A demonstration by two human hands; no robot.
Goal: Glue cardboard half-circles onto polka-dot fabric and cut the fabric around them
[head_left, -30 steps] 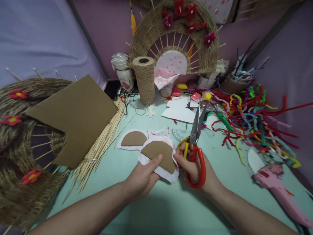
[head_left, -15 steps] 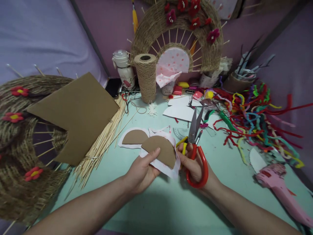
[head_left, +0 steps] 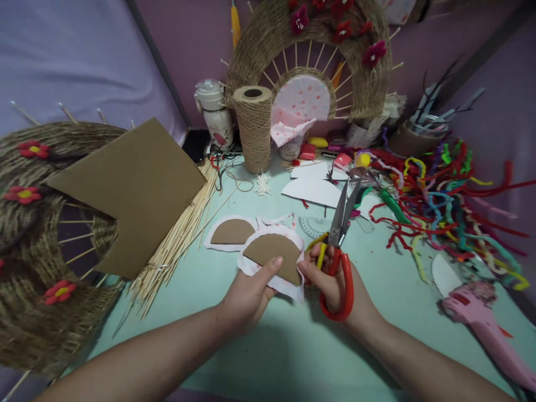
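My left hand (head_left: pixel 255 287) pinches a brown cardboard half-circle (head_left: pixel 274 254) lying on a white, pink-spotted cloth or paper (head_left: pixel 250 268) that sticks out around its edge. The thumb presses on the cardboard, with the fingers underneath. My right hand (head_left: pixel 330 279) has red-handled scissors (head_left: pixel 344 223) hooked in it, blades pointing up and away. A smaller pair with yellow handles (head_left: pixel 321 257) also shows at these fingers. The right thumb and finger pinch the right border of the spotted sheet. Just beyond lies a second cardboard half-circle (head_left: pixel 233 231) on a white backing.
Thin sticks (head_left: pixel 176 240) and a large cardboard sheet (head_left: pixel 138 190) lie left, by a woven twine fan (head_left: pixel 33 234). A twine spool (head_left: pixel 253 131) stands behind. Coloured pipe cleaners (head_left: pixel 439 195) and a pink glue gun (head_left: pixel 481 318) are right. A clear protractor (head_left: pixel 312 226) lies mid-table.
The right thumb and finger have shifted onto the spotted sheet's right border, and the upper border now shows as a white rim. The red scissors have tilted slightly right. The view has shifted slightly.
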